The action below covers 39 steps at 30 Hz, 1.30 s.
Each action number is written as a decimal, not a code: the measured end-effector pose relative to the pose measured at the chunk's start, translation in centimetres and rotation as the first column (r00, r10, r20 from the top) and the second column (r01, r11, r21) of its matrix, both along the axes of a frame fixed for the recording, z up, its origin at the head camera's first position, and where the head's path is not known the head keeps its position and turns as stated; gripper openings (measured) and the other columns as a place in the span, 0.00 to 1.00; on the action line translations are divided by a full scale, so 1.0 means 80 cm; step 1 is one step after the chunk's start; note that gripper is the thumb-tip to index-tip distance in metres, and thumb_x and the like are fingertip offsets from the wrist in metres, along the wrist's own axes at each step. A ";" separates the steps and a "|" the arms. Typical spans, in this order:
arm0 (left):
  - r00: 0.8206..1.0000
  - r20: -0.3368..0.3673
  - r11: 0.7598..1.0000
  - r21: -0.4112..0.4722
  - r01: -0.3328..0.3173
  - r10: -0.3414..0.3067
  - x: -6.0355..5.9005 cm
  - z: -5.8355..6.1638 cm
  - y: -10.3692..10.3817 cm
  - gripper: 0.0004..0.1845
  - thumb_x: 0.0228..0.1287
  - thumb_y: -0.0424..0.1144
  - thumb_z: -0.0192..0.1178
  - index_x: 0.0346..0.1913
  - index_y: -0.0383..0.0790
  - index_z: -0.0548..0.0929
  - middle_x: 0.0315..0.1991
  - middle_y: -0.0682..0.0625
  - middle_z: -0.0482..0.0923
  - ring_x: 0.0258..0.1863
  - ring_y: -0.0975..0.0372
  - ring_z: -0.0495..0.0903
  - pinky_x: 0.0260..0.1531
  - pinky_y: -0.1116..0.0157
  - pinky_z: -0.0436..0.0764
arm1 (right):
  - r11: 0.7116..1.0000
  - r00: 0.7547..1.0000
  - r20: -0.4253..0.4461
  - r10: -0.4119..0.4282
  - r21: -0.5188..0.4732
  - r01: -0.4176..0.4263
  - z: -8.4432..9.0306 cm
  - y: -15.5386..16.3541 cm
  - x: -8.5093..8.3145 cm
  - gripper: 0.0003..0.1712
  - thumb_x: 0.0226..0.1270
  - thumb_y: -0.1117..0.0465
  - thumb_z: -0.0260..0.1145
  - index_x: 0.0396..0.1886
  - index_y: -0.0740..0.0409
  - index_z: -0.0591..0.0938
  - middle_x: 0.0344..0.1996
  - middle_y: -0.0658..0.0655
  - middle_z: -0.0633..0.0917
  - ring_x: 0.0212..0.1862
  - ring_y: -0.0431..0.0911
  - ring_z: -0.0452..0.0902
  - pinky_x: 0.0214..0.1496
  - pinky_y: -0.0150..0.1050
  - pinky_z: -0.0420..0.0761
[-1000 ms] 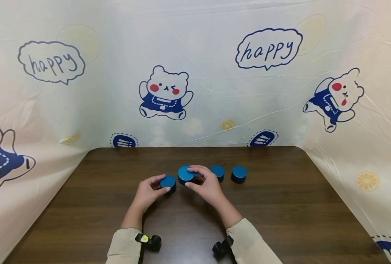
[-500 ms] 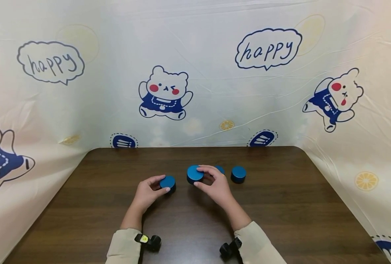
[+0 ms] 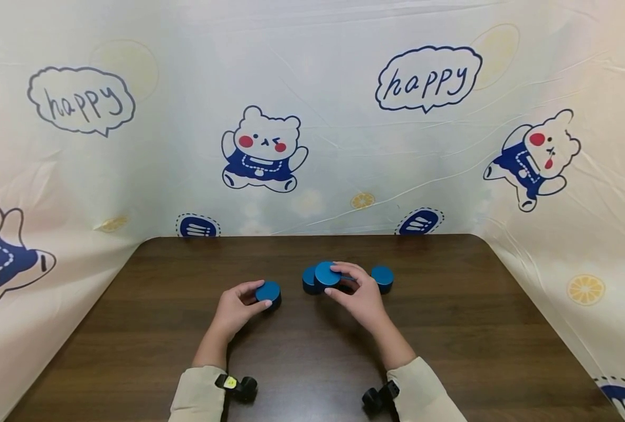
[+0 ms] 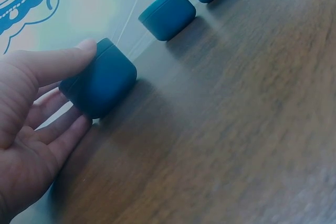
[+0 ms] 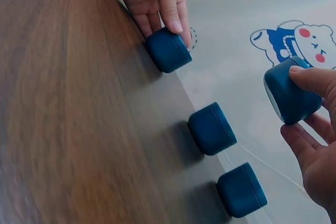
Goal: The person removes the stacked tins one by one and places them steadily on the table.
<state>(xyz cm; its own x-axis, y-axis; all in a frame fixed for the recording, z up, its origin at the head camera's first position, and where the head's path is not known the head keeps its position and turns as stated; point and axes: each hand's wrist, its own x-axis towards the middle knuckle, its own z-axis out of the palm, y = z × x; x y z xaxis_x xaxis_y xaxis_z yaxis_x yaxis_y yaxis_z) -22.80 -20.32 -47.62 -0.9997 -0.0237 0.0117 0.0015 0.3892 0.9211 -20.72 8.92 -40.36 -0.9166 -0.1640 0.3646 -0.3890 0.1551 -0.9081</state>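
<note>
Several identical small blue cylinders stand in a row on the dark wooden table [image 3: 449, 328]. My left hand [image 3: 241, 305] [image 4: 31, 124] grips the leftmost cylinder [image 3: 268, 291] [image 4: 100, 85] [image 5: 168, 50], which rests on the table. My right hand [image 3: 357, 296] [image 5: 315, 150] pinches another blue cylinder [image 3: 327, 274] [image 5: 291, 98] and holds it in the air above the row. Just left of and below it stands a cylinder [image 3: 308, 280] [image 5: 212, 128]. The right hand mostly hides the one after it [image 5: 241, 190]. The rightmost cylinder [image 3: 382, 278] stands alone.
A cartoon-printed plastic sheet [image 3: 312, 146] walls the table at the back and both sides. Black wrist cameras [image 3: 238, 387] sit at both cuffs near the table's front edge. Bare wood lies in front of the row and to both sides.
My right hand has carried its cylinder to the right, uncovering the cylinder that stands behind it and covering the one further right. The left hand has kept still on its cylinder.
</note>
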 end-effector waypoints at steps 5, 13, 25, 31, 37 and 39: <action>1.000 0.000 1.000 -0.003 -0.002 0.002 0.000 -0.002 0.000 0.29 0.55 0.43 0.73 0.61 0.43 0.80 0.60 0.41 0.76 0.55 0.50 0.78 0.55 0.53 0.78 | 1.000 1.000 -0.006 -0.027 0.014 0.027 0.001 0.010 -0.001 0.23 0.56 0.72 0.73 0.53 0.68 0.81 0.59 0.65 0.77 0.60 0.59 0.74 0.60 0.53 0.76; 1.000 0.001 1.000 0.001 0.003 -0.003 0.000 0.000 0.001 0.29 0.55 0.41 0.73 0.62 0.43 0.79 0.61 0.41 0.75 0.56 0.50 0.78 0.55 0.53 0.78 | 0.998 0.998 -0.029 -0.058 0.010 0.058 0.002 0.024 -0.003 0.23 0.55 0.73 0.73 0.53 0.69 0.81 0.58 0.66 0.78 0.58 0.60 0.76 0.60 0.56 0.75; 1.000 0.013 1.000 0.001 0.002 -0.002 0.001 0.002 0.001 0.30 0.55 0.41 0.73 0.62 0.42 0.79 0.62 0.40 0.75 0.57 0.48 0.77 0.56 0.53 0.77 | 0.993 0.993 -0.043 -0.108 0.035 0.109 0.002 0.047 -0.004 0.23 0.54 0.74 0.74 0.52 0.70 0.81 0.57 0.67 0.78 0.57 0.61 0.75 0.59 0.55 0.76; 1.000 0.013 1.000 0.010 0.002 -0.002 0.001 0.000 0.001 0.30 0.55 0.42 0.74 0.62 0.42 0.79 0.61 0.40 0.75 0.57 0.48 0.77 0.56 0.53 0.77 | 0.991 0.991 -0.043 -0.126 0.038 0.128 0.001 0.058 -0.002 0.24 0.54 0.74 0.73 0.53 0.70 0.81 0.57 0.68 0.78 0.58 0.61 0.75 0.58 0.55 0.76; 1.000 0.017 1.000 0.012 0.002 -0.003 0.002 0.001 0.001 0.30 0.55 0.42 0.73 0.62 0.42 0.79 0.62 0.40 0.74 0.57 0.48 0.77 0.56 0.53 0.77 | 0.988 0.987 -0.046 -0.152 0.019 0.153 0.001 0.069 -0.002 0.24 0.54 0.75 0.73 0.53 0.72 0.80 0.58 0.69 0.77 0.57 0.61 0.76 0.59 0.54 0.75; 1.000 0.014 1.000 0.010 0.002 -0.003 0.002 0.001 0.001 0.30 0.55 0.42 0.73 0.62 0.42 0.79 0.62 0.40 0.74 0.57 0.48 0.77 0.56 0.53 0.77 | 0.986 0.985 -0.049 -0.163 0.019 0.164 0.001 0.072 -0.002 0.24 0.54 0.75 0.73 0.53 0.72 0.80 0.58 0.69 0.77 0.57 0.61 0.76 0.59 0.53 0.75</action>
